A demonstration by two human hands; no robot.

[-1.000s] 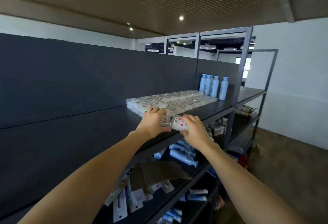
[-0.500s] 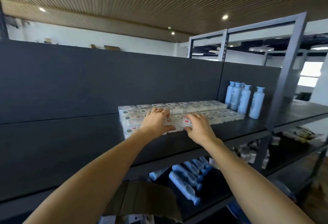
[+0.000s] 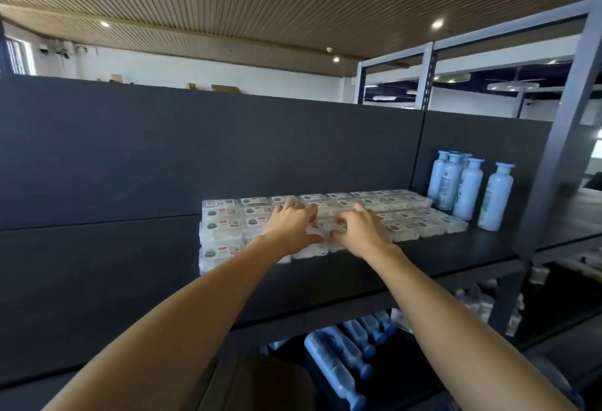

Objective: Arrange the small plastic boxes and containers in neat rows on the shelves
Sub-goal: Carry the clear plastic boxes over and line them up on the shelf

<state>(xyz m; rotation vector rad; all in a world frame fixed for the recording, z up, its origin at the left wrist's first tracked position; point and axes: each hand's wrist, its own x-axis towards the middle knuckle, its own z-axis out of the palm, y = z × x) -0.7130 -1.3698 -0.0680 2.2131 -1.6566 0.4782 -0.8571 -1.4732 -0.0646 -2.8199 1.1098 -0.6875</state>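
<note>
head view | faces forward, slightly down | near top shelf [image 3: 439,257]

A: Which boxes [image 3: 224,224] are hidden?
B: Those under the left hand [image 3: 290,226] and right hand [image 3: 360,231]; whether the fingers grip one cannot be told.
A: Labels?
B: Too small to read.
A: Lower shelf?
B: Lying bottles [image 3: 338,368] are blurred and partly covered by the right forearm.
</note>
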